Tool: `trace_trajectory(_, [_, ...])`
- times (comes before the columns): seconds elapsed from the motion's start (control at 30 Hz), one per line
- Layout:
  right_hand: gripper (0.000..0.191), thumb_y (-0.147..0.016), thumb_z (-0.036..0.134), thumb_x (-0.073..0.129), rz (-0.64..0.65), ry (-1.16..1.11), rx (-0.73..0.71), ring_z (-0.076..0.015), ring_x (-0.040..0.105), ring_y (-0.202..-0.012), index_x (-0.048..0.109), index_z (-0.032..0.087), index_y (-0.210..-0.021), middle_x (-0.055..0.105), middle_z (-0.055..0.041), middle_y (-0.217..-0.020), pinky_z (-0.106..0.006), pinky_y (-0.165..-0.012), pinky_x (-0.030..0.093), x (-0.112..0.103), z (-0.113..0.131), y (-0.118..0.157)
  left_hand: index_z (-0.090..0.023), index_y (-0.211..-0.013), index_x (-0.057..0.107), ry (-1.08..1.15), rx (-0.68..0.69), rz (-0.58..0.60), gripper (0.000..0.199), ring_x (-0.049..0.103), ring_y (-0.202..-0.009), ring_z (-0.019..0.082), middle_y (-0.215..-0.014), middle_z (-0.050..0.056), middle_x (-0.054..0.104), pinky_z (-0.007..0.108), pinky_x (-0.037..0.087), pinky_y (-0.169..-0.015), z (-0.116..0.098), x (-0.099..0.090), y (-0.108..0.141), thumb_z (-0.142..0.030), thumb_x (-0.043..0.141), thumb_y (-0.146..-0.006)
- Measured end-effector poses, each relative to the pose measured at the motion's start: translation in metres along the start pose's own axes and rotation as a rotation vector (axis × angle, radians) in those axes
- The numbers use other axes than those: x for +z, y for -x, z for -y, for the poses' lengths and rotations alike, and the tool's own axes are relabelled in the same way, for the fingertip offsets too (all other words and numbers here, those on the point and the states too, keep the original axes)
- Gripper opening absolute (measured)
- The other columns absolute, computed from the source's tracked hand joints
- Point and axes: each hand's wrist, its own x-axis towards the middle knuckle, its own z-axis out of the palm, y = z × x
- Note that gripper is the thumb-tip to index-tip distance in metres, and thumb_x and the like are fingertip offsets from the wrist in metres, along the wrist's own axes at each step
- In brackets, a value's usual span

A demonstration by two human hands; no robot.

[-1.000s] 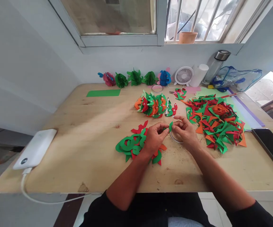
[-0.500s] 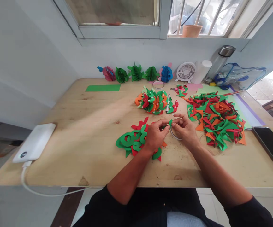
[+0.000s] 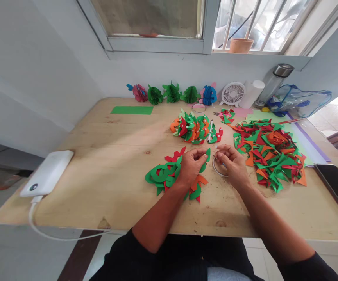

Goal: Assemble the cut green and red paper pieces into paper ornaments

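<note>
My left hand pinches a small green paper piece above the right edge of a pile of green, red and orange cut paper shapes. Close by on the right, my right hand has its thumb and fingertips together; anything between them is too small to make out. Under that hand lies a roll of tape or ring, partly covered. Behind both hands stands a row of folded green, orange and red paper pieces, with a pen beside it.
A heap of paper scraps and a phone lie at the right. Folded paper figures, a small fan and a bottle stand along the wall. A power bank sits at the left edge.
My hands have moved slightly apart. The green piece both hands were at is now in my left hand, away from my right fingertips. The camera view has shifted a little.
</note>
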Motion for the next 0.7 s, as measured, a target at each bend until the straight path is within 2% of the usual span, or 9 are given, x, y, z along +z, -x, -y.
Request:
trace_trajectory(0.23, [0.024,-0.072,0.038,0.063,0.111,-0.020,0.092,-0.0093,0.046,-0.053,0.062,0.019,-0.088,0.059,0.0005,-0.066,-0.021,-0.045,0.034,0.0028,-0.0012,0.0019,-0.015,-0.080,0.070,-0.026,0.000,0.011,0.018,0.060,-0.064,0.012,-0.072,0.004,0.067,0.025,0.048,-0.059,0.0054,-0.0009,-0.0029,-0.023,0.067,-0.064])
trace_trajectory(0.47, [0.028,-0.068,0.040,0.066,0.098,-0.036,0.119,-0.0082,0.045,-0.050,0.061,0.018,-0.085,0.059,0.0009,-0.063,-0.021,-0.044,0.032,0.0051,-0.0003,0.0018,-0.016,-0.077,0.069,-0.044,0.064,0.037,0.013,0.060,-0.064,0.012,-0.071,0.003,0.066,0.025,0.047,-0.062,0.0034,-0.0011,-0.0010,-0.020,0.064,-0.066])
trace_trajectory(0.7, [0.030,-0.067,0.040,0.067,0.100,-0.046,0.151,-0.0080,0.044,-0.049,0.061,0.018,-0.087,0.059,0.0015,-0.062,-0.020,-0.044,0.031,0.0054,-0.0012,0.0013,-0.015,-0.078,0.068,-0.032,0.054,0.012,0.015,0.061,-0.068,0.013,-0.075,0.004,0.067,0.025,0.047,-0.063,0.0025,-0.0004,-0.0006,-0.020,0.065,-0.065])
